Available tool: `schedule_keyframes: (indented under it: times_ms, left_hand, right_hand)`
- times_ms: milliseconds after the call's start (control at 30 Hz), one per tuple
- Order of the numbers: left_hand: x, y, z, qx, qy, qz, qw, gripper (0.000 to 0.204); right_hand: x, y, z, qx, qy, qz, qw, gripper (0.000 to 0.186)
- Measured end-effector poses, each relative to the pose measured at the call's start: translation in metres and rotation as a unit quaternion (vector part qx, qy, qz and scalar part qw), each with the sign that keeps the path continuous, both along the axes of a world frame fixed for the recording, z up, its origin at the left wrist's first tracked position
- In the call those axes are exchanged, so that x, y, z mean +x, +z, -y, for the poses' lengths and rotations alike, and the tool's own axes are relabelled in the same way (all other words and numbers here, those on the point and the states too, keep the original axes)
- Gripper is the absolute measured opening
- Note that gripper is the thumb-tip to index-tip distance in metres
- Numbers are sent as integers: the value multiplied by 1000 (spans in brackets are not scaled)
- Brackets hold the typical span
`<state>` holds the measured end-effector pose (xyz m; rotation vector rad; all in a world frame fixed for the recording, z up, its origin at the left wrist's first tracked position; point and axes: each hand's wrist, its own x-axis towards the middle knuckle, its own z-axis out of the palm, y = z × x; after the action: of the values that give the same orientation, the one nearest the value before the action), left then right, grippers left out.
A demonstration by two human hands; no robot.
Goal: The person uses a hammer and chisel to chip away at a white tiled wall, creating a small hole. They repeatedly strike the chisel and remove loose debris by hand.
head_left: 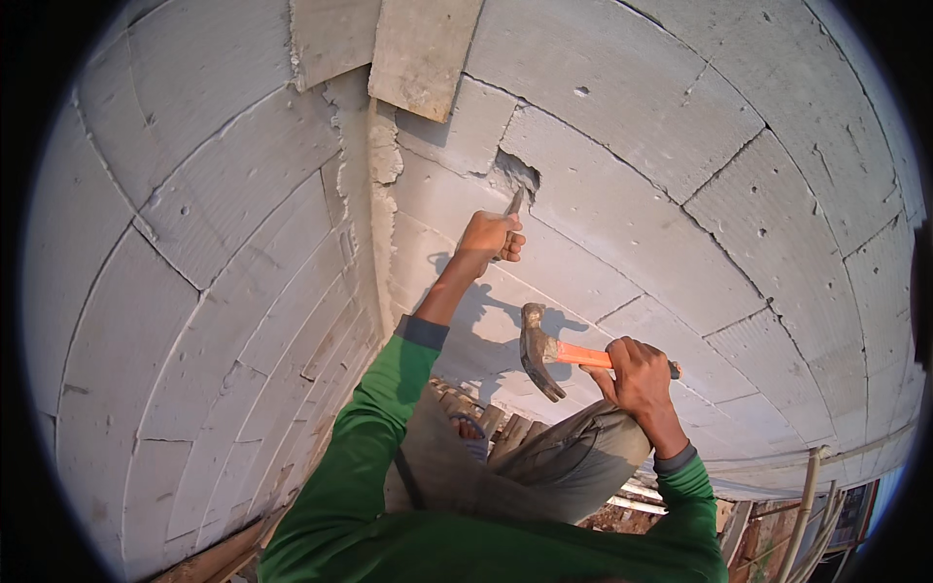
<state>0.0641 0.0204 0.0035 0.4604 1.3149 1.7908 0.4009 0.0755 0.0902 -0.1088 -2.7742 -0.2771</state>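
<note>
My left hand (493, 239) is closed round a chisel (516, 200), whose metal end points up into a rough hole (517, 171) in the grey block wall (622, 185). The rest of the chisel is hidden in my fist. Lower and to the right, my right hand (639, 379) grips a claw hammer (536, 352) by its orange handle (583, 356). The hammer's worn metal head is apart from both the chisel and the wall, with its claw turned downward.
A second block wall (224, 262) meets this one in a corner at the left. Above the hole, a flat board or slab (425, 53) juts out. Under my bent leg (564, 466) lie wooden slats (510, 434). Bamboo poles (803, 510) stand at the lower right.
</note>
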Motion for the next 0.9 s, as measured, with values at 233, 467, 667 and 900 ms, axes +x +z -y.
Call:
schedule_keyframes:
  times_ms: [233, 467, 667, 900]
  left_hand:
    - [-14, 1, 0, 23, -51, 8, 998, 29]
    - [-50, -9, 3, 62, -145, 131, 979, 27]
    - [-65, -8, 4, 53, -141, 154, 977, 25]
    - [-48, 21, -8, 48, -162, 166, 972, 21]
  right_hand:
    - [-44, 37, 1, 22, 93, -32, 995, 49]
    - [-106, 0, -31, 29, 177, -63, 982, 52]
    - [-116, -30, -49, -58, -49, -14, 997, 46]
    - [-103, -11, -32, 22, 319, -95, 943, 43]
